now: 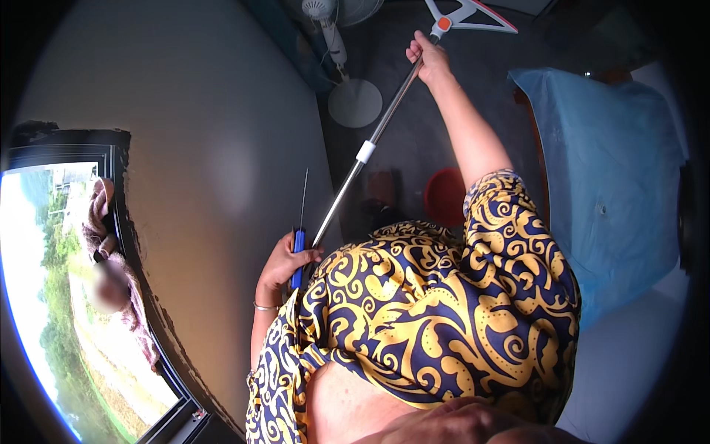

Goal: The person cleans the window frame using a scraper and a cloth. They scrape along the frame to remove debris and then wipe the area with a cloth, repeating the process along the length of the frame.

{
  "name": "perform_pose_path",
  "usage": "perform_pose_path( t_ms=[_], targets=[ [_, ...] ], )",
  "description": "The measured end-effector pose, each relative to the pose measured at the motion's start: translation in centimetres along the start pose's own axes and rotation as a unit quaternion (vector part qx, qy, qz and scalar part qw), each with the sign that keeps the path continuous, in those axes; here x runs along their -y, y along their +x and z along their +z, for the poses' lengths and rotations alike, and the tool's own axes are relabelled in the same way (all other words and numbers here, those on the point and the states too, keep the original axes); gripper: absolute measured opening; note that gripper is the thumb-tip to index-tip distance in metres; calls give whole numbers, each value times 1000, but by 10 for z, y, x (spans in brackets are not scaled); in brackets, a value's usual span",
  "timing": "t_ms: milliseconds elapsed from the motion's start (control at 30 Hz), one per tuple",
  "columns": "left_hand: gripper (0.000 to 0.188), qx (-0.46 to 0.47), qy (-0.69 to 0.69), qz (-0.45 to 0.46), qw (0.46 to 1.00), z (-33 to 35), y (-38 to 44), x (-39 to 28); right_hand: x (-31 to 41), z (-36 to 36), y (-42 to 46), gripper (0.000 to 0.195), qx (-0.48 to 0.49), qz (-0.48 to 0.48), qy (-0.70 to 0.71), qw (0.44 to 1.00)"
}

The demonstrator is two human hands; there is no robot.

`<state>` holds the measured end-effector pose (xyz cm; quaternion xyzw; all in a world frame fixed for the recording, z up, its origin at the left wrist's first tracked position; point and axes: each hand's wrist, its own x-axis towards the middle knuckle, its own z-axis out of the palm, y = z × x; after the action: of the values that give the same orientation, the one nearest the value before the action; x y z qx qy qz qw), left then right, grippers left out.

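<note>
My right hand (430, 58) grips the metal pole (391, 108) of a window-cleaning squeegee just below its head. That triangular white and red head (468, 16) has an orange button and reaches the top edge of the view. A white collar (365, 151) joins two pole sections. My left hand (283, 261), by my waist, closes around a blue-handled tool (298, 250) with a long, thin metal shaft pointing up. The pole's lower end comes down beside my left thumb; whether those fingers also hold it is unclear.
At left, a crumpled cloth (100, 216) hangs at the open-looking window (50, 311) with a dark frame. A floor fan (333, 39) stands on its round base (355, 103) by the wall. A red basin (444, 194) sits near my feet. Blue plastic sheeting (615, 166) covers furniture at right.
</note>
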<state>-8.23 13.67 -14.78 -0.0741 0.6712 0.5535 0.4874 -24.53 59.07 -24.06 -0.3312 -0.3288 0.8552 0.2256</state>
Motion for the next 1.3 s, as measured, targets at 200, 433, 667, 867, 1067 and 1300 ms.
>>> perform_pose_path(
  t_ms=[200, 433, 667, 867, 1067, 1300],
  targets=[
    [24, -12, 84, -4, 996, 20, 41, -10, -105, -72, -111, 55, 109, 330, -85, 934],
    [13, 44, -96, -70, 992, 32, 95, 6, -214, -88, -247, 19, 80, 552, -122, 821],
    [30, 49, -192, -75, 977, 5, 83, 22, -195, -157, -167, 29, 4, 445, -127, 886],
    [13, -31, -294, -39, 955, -26, 35, 56, -128, -199, -154, 20, -58, 579, -175, 794],
    [13, -110, -349, -71, 928, -25, 3, 96, -118, -230, -157, 17, 53, 450, -290, 843],
    [16, -187, -419, -92, 884, -13, -12, 111, -75, -247, -90, 13, 59, 408, -289, 864]
  ],
)
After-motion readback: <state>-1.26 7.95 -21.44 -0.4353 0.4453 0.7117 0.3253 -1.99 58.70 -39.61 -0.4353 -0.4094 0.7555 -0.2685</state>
